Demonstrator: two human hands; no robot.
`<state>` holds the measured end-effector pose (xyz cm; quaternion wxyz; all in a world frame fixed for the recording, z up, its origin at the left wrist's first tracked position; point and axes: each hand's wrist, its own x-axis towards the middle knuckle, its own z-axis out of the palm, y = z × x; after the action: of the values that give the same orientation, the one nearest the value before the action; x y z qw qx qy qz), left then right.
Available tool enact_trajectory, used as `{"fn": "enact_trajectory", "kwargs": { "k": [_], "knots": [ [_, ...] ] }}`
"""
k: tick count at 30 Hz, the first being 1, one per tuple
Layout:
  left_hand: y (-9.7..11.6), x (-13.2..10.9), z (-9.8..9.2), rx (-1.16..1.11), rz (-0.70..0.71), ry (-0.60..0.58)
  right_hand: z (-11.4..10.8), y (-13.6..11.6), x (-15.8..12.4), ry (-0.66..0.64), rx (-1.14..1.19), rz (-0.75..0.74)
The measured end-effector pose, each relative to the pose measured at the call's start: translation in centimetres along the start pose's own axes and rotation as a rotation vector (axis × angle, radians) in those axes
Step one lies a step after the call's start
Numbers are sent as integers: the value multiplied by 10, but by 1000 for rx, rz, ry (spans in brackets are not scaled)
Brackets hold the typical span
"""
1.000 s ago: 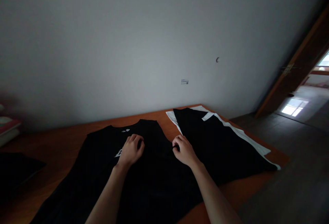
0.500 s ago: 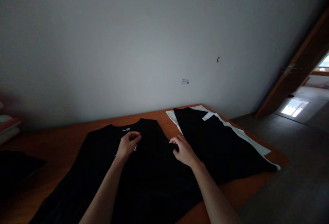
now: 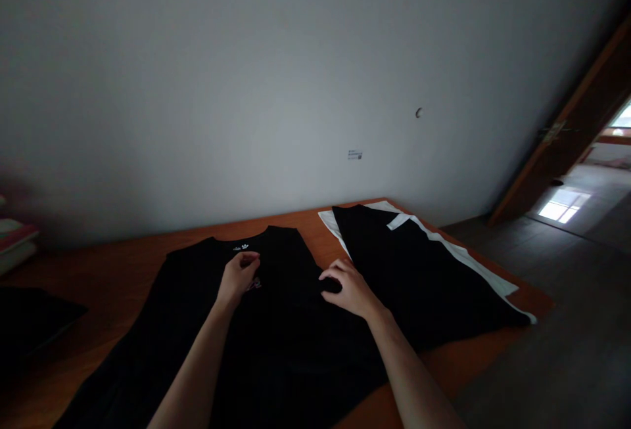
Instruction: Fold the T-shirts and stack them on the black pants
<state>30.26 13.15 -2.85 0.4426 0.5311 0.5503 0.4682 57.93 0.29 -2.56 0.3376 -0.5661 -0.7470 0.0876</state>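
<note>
A black sleeveless top lies spread out in front of me, its neckline towards the wall and a small white print inside the collar. Over its chest, beside a small pale logo, is my left hand. Thumb and fingertips are drawn together there, and whatever may be between them cannot be made out. My right hand is at the top's right side edge, fingers curved and thumb apart, holding nothing visible. To its right, a second black garment lies partly over a white cloth.
The garments lie on a brown wooden table against a pale wall. Dark folded fabric and a stack of books are at the left. Beyond the table's right edge are grey floor and an open wooden door.
My left hand has moved slightly left and towards me, showing more of the chest logo. My right hand has shifted a little left, its thumb and fingers still apart. The garments look unmoved.
</note>
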Motion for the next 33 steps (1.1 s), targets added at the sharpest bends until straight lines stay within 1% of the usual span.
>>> {"fn": "enact_trajectory", "kwargs": {
  "k": [4, 8, 13, 16, 19, 21, 26, 30, 33],
  "knots": [
    [-3, -2, 0, 169, 8, -66, -3, -3, 0, -17, -21, -42],
    [2, -5, 1, 223, 29, -98, -7, -10, -1, -4, -8, -63],
    [8, -7, 1, 236, 58, -78, -9, -29, -1, 3, -33, -127],
    [8, -8, 2, 241, 65, -74, -5, -38, 1, -56, -108, -164],
    [7, -9, 3, 247, 69, -74, 2, -41, 3, -105, -181, -181],
    [6, -9, 4, 256, 71, -76, 5, -41, 4, -100, -204, -188],
    [5, -8, 3, 307, 112, -62, 4, -43, 4, -56, -139, -205],
    [4, -5, 2, 406, 163, -42, 1, -45, 1, -75, -74, -215],
    [4, -6, 2, 521, 212, -36, 3, -43, 1, -96, -46, -202]
  ]
}}
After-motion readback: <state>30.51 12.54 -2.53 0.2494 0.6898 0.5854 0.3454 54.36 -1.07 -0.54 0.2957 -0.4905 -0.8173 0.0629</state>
